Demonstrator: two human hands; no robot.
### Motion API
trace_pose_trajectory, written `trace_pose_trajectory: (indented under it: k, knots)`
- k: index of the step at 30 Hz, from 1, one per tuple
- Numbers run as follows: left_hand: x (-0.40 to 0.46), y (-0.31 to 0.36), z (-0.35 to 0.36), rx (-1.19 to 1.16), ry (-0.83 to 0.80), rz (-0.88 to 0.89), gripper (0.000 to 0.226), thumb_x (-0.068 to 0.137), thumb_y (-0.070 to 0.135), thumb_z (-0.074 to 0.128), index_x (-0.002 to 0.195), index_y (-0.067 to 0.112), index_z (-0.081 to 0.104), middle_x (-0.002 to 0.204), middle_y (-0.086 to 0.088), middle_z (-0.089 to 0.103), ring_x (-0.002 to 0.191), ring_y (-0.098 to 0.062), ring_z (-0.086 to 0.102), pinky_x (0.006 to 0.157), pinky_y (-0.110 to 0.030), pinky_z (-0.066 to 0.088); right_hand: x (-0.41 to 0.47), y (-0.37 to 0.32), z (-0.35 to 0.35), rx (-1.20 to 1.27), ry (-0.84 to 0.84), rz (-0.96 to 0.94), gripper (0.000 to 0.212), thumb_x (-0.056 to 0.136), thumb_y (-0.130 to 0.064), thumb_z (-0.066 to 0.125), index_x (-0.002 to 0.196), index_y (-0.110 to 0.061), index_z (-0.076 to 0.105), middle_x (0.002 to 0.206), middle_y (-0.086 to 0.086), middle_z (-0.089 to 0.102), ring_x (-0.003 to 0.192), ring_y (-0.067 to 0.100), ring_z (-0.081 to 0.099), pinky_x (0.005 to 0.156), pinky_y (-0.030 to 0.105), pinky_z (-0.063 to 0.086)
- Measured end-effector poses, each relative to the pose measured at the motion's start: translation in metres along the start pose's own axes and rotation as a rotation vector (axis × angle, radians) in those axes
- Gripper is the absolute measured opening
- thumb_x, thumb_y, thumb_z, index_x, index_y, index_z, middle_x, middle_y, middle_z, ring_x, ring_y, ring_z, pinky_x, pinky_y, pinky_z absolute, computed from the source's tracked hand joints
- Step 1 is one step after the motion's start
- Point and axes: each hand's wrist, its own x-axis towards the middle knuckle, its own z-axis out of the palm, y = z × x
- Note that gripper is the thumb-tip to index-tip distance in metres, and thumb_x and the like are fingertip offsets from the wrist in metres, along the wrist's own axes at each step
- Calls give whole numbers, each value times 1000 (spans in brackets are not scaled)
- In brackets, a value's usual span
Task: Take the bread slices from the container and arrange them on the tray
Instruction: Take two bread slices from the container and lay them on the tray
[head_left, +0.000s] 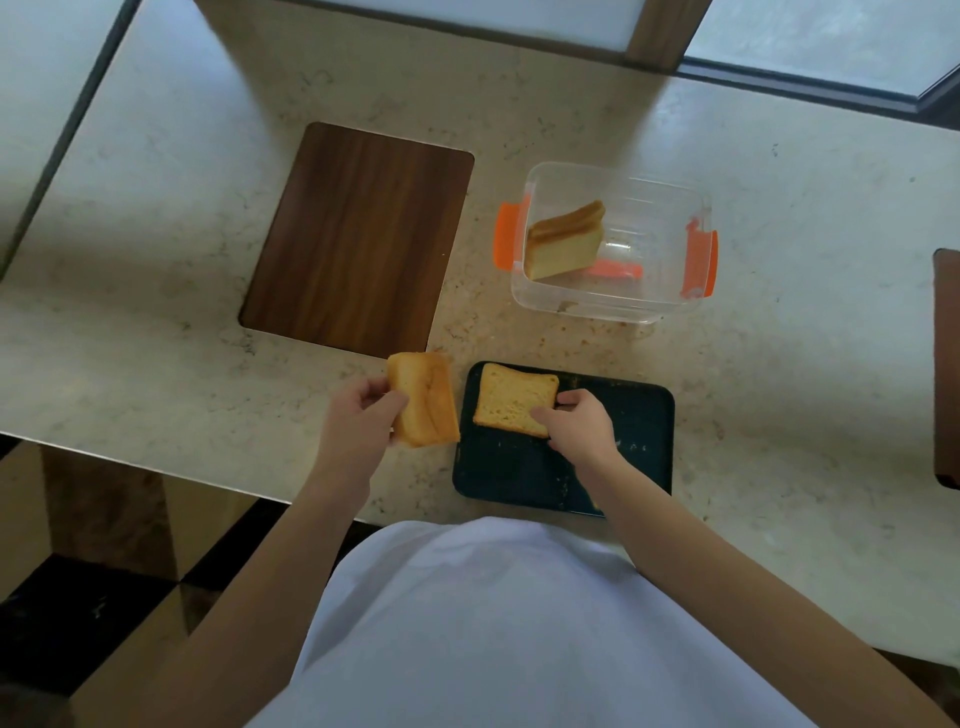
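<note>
A dark tray (636, 452) lies near the counter's front edge. One bread slice (511, 397) lies flat in its far left corner, and my right hand (579, 423) grips that slice at its right edge. Just left of the tray, my left hand (363, 415) holds a small stack of bread slices (426, 400) above the counter. Behind the tray stands a clear container (649, 301) with orange clips, lid off, with a few more slices (563, 244) leaning against its left wall.
A brown wooden board (358, 239) lies on the marble counter (156, 364) left of the container. A dark object (948, 364) sits at the right edge. The counter's front edge runs close to my body, with floor below at left.
</note>
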Motion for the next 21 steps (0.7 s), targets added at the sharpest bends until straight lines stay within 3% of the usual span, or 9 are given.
trace_pose_trajectory:
  k: [5, 15, 21]
  knots:
    - [0, -5, -4, -12, -10, -6, 20, 96, 19, 61, 115, 16, 66, 108, -9, 70, 101, -27, 67, 90, -51, 57, 0, -4, 5, 0, -12, -27, 53, 86, -22, 73, 134, -13, 54, 123, 5, 60, 102, 23, 62, 92, 47, 57]
    - [-2, -24, 2, 34, -65, -42, 24, 94, 15, 62, 118, 13, 65, 107, -8, 71, 101, -26, 68, 83, -43, 59, 3, -3, 7, 37, -41, -8, 50, 85, -21, 74, 130, -15, 56, 111, 3, 60, 98, 20, 61, 92, 46, 57]
    - [-5, -31, 12, 19, -128, -75, 22, 93, 11, 63, 115, 13, 66, 107, -10, 71, 100, -26, 69, 85, -47, 60, 2, 6, 6, 40, -47, 42, 38, 89, -20, 69, 125, -15, 58, 97, 1, 62, 83, 16, 64, 87, 45, 60]
